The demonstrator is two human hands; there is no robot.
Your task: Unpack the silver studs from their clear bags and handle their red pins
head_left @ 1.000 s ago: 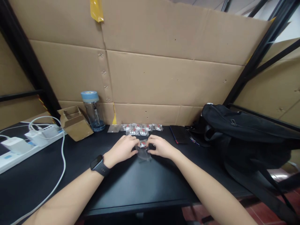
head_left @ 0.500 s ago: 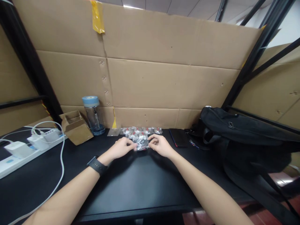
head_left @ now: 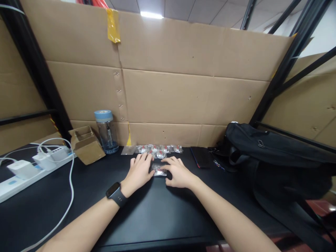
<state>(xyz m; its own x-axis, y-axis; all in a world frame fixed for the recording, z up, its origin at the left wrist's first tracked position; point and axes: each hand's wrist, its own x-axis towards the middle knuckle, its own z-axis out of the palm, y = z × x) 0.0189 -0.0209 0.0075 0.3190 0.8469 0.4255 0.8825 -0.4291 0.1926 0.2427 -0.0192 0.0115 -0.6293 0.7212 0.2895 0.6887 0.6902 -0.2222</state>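
A wall of brown corrugated cardboard sheets (head_left: pixel 168 91) is standing beyond both hands, closing off the back of a flat black desk top (head_left: pixel 147 213). Well off to the right of the right hand, a soft black fabric backpack (head_left: pixel 273 157) is slumping on the desk. Far out to the left of the left hand, a long white power strip (head_left: pixel 23 173) is lying with chargers plugged in and a white cable (head_left: pixel 68 182) looping from it. Nearer that hand, a small open brown cardboard box (head_left: pixel 88 148) is sitting beside a clear plastic bottle with a pale blue lid (head_left: pixel 106 131). Just right of the right hand and a little beyond it, a flat black phone with a red edge (head_left: pixel 201 156) is lying.

The left hand (head_left: pixel 139 171), with a black watch on its wrist, is resting flat with fingers spread, its fingertips pressing the left edge of a small clear plastic packet with a red and silver part inside (head_left: pixel 159 170). The right hand (head_left: pixel 177 172) is lying open too, fingers pinning the packet's right edge. The packet is sitting flat on the desk between the two hands, its long axis running left to right, equally near both.

Just beyond the fingertips, a row of similar small clear packets (head_left: pixel 157 149) is lining the foot of the cardboard.
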